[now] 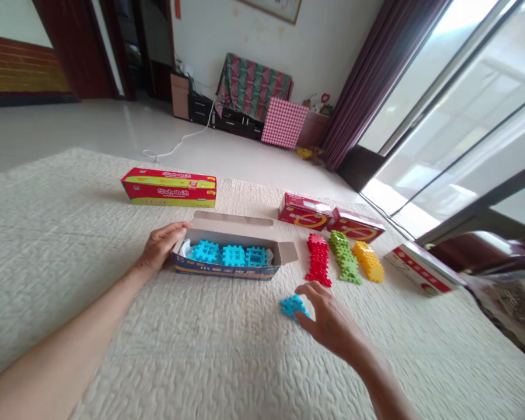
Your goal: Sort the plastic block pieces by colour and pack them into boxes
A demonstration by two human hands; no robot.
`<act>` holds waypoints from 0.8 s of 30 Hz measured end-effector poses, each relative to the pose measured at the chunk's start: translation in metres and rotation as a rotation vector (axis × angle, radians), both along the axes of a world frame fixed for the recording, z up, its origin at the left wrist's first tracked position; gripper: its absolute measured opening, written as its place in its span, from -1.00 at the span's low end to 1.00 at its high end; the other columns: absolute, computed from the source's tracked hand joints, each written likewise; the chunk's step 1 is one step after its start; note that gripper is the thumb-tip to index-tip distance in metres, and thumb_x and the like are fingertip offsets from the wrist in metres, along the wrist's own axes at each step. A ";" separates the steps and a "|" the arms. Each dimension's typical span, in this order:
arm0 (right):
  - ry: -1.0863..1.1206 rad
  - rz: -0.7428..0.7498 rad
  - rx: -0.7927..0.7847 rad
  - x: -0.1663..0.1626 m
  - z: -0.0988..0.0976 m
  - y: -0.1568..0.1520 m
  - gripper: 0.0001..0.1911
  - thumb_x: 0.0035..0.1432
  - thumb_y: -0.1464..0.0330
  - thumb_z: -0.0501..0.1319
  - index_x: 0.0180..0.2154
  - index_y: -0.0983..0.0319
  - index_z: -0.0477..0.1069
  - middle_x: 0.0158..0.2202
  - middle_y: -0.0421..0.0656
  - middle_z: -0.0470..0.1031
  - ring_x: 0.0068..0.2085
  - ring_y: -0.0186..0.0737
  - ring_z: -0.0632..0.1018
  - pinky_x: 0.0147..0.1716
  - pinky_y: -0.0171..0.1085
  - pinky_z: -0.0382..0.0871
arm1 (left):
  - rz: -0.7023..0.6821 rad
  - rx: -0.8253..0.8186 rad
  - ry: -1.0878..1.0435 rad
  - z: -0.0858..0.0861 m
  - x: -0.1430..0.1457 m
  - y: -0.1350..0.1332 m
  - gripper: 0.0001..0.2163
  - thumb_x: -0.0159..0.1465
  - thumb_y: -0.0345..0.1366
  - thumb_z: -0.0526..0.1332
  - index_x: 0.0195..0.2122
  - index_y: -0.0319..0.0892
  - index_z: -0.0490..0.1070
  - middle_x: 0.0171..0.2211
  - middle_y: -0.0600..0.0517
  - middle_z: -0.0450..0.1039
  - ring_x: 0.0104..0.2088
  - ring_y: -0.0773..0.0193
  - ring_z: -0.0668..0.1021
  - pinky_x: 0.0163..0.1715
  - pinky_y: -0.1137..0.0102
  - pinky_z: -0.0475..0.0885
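Note:
At the left end of an opened cardboard box (227, 273), my left hand (161, 245) is closed on the end wall and its flap. Inside the box lie light-blue plastic interlocking blocks (233, 255) in three visible groups, with white lining at the ends. My right hand (326, 315) is low over the mat, thumb and forefinger apart on either side of a light-blue block (292, 306). That block rests on the mat; whether the fingertips press on it I cannot tell. Just beyond lie rows of red blocks (318, 262), green blocks (345, 256) and yellow blocks (368, 262).
A red and yellow-green box (170, 192) stands behind the opened one. Two dark-red boxes (305, 213) sit behind the coloured rows, and a white and red box (424, 268) lies farther right. Everything stands on a cream quilted mat (219, 350). A white cable (181, 140) crosses the floor beyond.

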State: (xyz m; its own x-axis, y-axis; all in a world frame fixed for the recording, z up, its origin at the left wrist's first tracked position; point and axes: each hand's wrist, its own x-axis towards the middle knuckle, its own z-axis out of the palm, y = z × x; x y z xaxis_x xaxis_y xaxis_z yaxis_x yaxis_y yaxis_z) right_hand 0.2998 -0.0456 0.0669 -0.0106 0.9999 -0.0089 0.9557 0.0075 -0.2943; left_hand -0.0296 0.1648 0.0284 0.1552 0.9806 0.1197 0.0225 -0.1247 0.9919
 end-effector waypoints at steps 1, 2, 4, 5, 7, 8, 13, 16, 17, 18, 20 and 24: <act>0.004 -0.005 0.013 0.000 -0.006 -0.005 -0.62 0.06 0.39 0.19 -0.04 0.21 0.33 0.00 0.00 0.39 -0.02 -0.05 0.45 -0.08 -0.09 0.36 | 0.004 0.005 -0.007 -0.001 0.000 0.000 -0.61 0.07 -0.06 0.23 -0.17 -0.22 0.49 -0.40 0.06 0.51 -0.48 0.35 0.44 -0.49 0.51 0.30; 0.011 -0.006 0.025 -0.001 -0.011 -0.008 -0.56 0.03 0.40 0.20 0.00 0.21 0.30 0.04 0.01 0.35 0.03 -0.03 0.41 -0.03 -0.08 0.33 | 0.008 0.006 -0.021 -0.002 0.001 0.001 -0.61 0.06 -0.06 0.24 -0.17 -0.23 0.49 -0.39 0.05 0.51 -0.46 0.33 0.45 -0.48 0.50 0.31; 0.030 0.001 0.029 -0.005 -0.016 -0.010 -0.48 0.00 0.43 0.20 0.05 0.20 0.27 0.09 0.00 0.31 0.07 -0.04 0.38 0.03 -0.08 0.28 | 0.029 -0.008 -0.076 -0.004 0.002 0.003 -0.60 0.04 -0.06 0.26 -0.19 -0.23 0.50 -0.38 0.04 0.52 -0.44 0.31 0.46 -0.47 0.49 0.32; 0.040 0.011 0.024 -0.007 -0.017 -0.010 -0.48 0.00 0.44 0.19 0.06 0.19 0.27 0.09 -0.01 0.31 0.07 -0.06 0.38 0.03 -0.10 0.27 | 0.025 -0.023 -0.103 -0.005 0.002 0.004 -0.60 0.03 -0.06 0.26 -0.19 -0.23 0.50 -0.38 0.04 0.52 -0.44 0.31 0.46 -0.46 0.48 0.32; 0.044 0.045 0.016 -0.010 -0.017 -0.010 -0.53 0.00 0.46 0.15 0.02 0.19 0.31 0.04 -0.04 0.35 0.02 -0.11 0.41 0.02 -0.15 0.28 | 0.009 -0.051 -0.127 -0.007 0.002 0.005 -0.59 0.02 -0.05 0.28 -0.19 -0.22 0.50 -0.41 0.07 0.51 -0.48 0.33 0.45 -0.49 0.48 0.31; 0.034 0.059 0.014 -0.012 -0.017 -0.009 -0.57 0.00 0.48 0.13 -0.02 0.20 0.34 0.00 -0.04 0.37 -0.02 -0.13 0.42 -0.01 -0.17 0.29 | -0.003 -0.059 -0.124 -0.007 0.002 0.005 -0.59 0.02 -0.05 0.28 -0.18 -0.21 0.49 -0.44 0.08 0.50 -0.50 0.34 0.43 -0.50 0.49 0.30; -0.054 0.044 0.022 -0.015 -0.018 -0.005 -0.65 -0.02 0.56 0.05 -0.16 0.25 0.39 -0.14 -0.02 0.39 -0.14 -0.17 0.45 -0.11 -0.22 0.33 | -0.047 -0.048 -0.111 -0.005 0.015 -0.006 -0.60 0.01 -0.06 0.30 -0.20 -0.22 0.50 -0.50 0.10 0.46 -0.54 0.36 0.41 -0.53 0.49 0.26; -0.047 0.042 0.012 -0.014 -0.019 -0.001 -0.62 -0.05 0.57 0.06 -0.16 0.25 0.40 -0.14 -0.03 0.39 -0.12 -0.17 0.46 -0.10 -0.23 0.33 | -0.066 -0.057 -0.114 -0.005 0.032 -0.015 -0.60 0.03 -0.05 0.28 -0.19 -0.22 0.50 -0.61 0.15 0.38 -0.60 0.38 0.36 -0.57 0.49 0.21; -0.035 0.044 0.008 -0.013 -0.019 -0.001 -0.62 -0.06 0.57 0.07 -0.16 0.25 0.41 -0.13 -0.02 0.39 -0.11 -0.17 0.46 -0.09 -0.23 0.33 | -0.068 -0.060 -0.126 -0.005 0.038 -0.018 -0.60 0.03 -0.05 0.27 -0.19 -0.22 0.50 -0.62 0.15 0.36 -0.61 0.39 0.35 -0.57 0.50 0.20; -0.019 0.048 0.008 -0.012 -0.019 -0.001 -0.62 -0.06 0.57 0.07 -0.16 0.25 0.41 -0.13 -0.02 0.39 -0.11 -0.16 0.46 -0.08 -0.22 0.34 | -0.068 -0.063 -0.143 -0.006 0.045 -0.020 -0.60 0.04 -0.06 0.27 -0.19 -0.23 0.49 -0.63 0.16 0.35 -0.62 0.40 0.34 -0.58 0.50 0.19; 0.021 0.061 0.018 -0.009 -0.019 -0.002 -0.62 -0.04 0.57 0.08 -0.15 0.24 0.42 -0.10 -0.02 0.39 -0.08 -0.16 0.47 -0.06 -0.21 0.34 | -0.070 -0.060 -0.185 -0.006 0.056 -0.023 -0.61 0.04 -0.06 0.27 -0.19 -0.24 0.49 -0.61 0.15 0.37 -0.61 0.40 0.34 -0.57 0.50 0.20; 0.109 0.077 0.093 0.001 -0.017 -0.013 -0.59 0.05 0.54 0.06 -0.05 0.21 0.39 -0.02 -0.01 0.39 -0.05 -0.15 0.48 -0.04 -0.15 0.37 | -0.079 -0.040 -0.222 -0.009 0.071 -0.026 -0.62 0.05 -0.07 0.27 -0.20 -0.25 0.49 -0.58 0.13 0.39 -0.59 0.40 0.36 -0.56 0.50 0.21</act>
State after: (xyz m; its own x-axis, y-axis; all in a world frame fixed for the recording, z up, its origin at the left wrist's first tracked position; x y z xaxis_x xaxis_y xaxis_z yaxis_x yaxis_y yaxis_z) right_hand 0.3013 -0.0590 0.0496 -0.0832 0.9925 0.0894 0.9138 0.1117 -0.3906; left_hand 0.0417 0.1391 0.0198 0.2055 0.9712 0.1204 -0.2053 -0.0775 0.9756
